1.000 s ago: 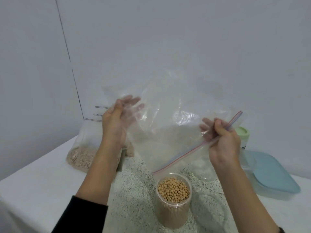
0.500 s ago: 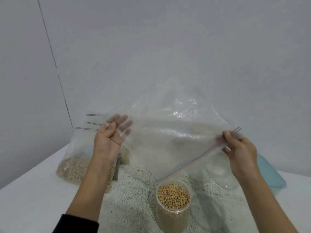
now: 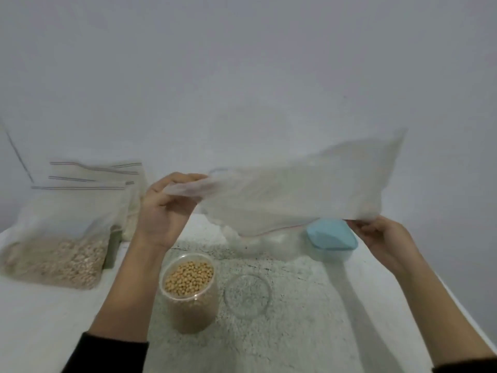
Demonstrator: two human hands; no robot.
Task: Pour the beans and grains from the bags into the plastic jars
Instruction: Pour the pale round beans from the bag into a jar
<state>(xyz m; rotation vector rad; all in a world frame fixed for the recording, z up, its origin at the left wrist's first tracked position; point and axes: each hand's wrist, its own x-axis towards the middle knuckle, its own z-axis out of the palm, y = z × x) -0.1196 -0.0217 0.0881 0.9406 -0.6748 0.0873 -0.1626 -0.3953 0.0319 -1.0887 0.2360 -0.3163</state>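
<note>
I hold an empty clear zip bag [image 3: 295, 195] stretched in the air over the table. My left hand [image 3: 164, 208] grips its left end between curled fingers and thumb. My right hand [image 3: 382, 238] pinches its lower right corner near the zip strip. Below stands a clear plastic jar [image 3: 189, 294] filled with yellow beans, lid off. Right of it stands an empty clear jar [image 3: 247, 296]. At the left, a zip bag of pale grains [image 3: 59, 251] leans upright, with more zip bags [image 3: 129, 189] behind it.
A container with a light blue lid [image 3: 332, 236] sits at the back right, partly behind the held bag. A speckled mat [image 3: 269, 332] covers the middle of the white table [image 3: 40, 319]. The wall is close behind. The table's right edge runs under my right forearm.
The empty bag has swung from hanging over the bean jar to lying stretched and higher, shifted right. My right hand moved right and down. The view tilted down.
</note>
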